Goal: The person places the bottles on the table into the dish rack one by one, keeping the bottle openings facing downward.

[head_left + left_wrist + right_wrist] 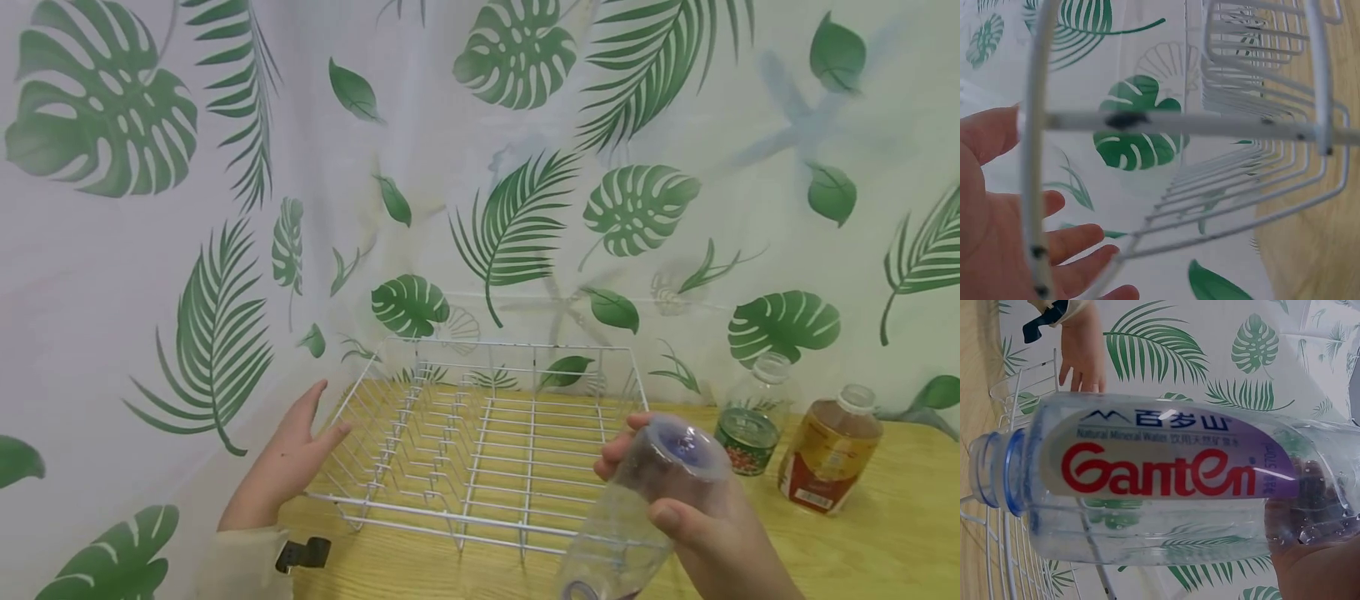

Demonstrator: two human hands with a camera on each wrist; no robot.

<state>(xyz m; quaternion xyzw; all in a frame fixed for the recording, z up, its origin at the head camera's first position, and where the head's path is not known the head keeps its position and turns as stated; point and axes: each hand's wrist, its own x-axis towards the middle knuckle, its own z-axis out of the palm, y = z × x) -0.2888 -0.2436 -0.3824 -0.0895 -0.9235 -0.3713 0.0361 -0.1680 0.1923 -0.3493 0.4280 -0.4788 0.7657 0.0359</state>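
My right hand (712, 533) grips a clear plastic water bottle (611, 537) near its base. The bottle tilts with its uncapped neck toward the lower left, over the front right of a white wire dish rack (465, 518). In the right wrist view the bottle (1160, 525) has a "Ganten" label (1160, 469) and droplets near the base. My left hand (288, 454) is at the rack's left side with fingers extended and nothing in it. Seen from the left wrist, this hand (997, 219) lies behind the rack's wire; whether it touches it I cannot tell.
Two more uncapped bottles stand at the right: a clear one with a green label (750, 429) and an amber one with a yellow and red label (828, 450). A leaf-patterned sheet (480, 250) hangs behind and to the left of the wooden table (885, 550).
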